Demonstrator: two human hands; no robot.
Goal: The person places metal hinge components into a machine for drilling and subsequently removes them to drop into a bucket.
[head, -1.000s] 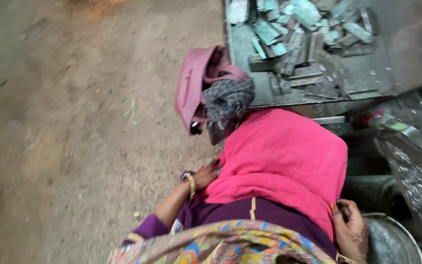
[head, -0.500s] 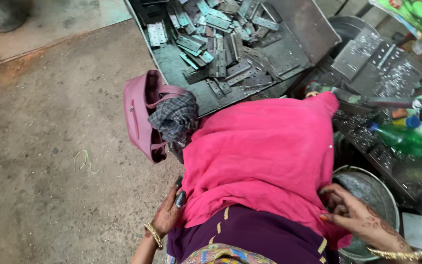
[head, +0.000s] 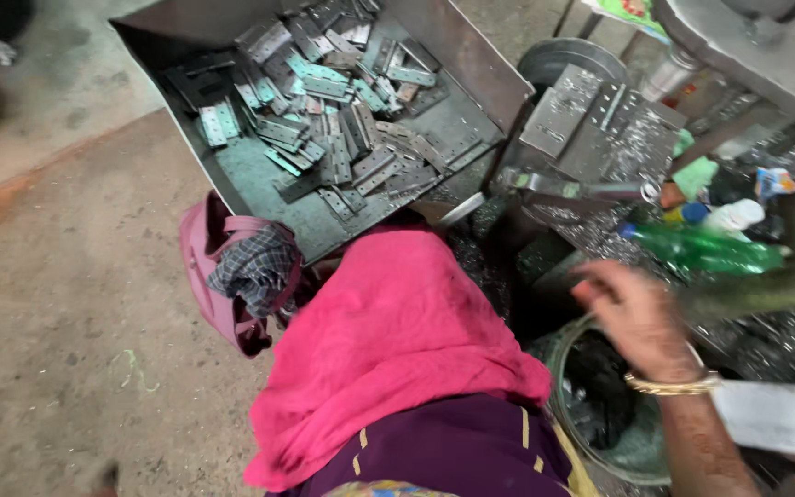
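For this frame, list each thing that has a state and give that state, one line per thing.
right hand: raised over the metal basin, blurred, holding nothing I can make out
left hand: out of view
metal tray: tilted, holding a loose heap of hinges
hinges: jumbled
metal basin: upright, dark contents inside
green bottle: lying on its side
pink bag: open, checked cloth sticking out
pink cloth: draped over the person's lap

Head camera looks steeply down, close over lap and floor.
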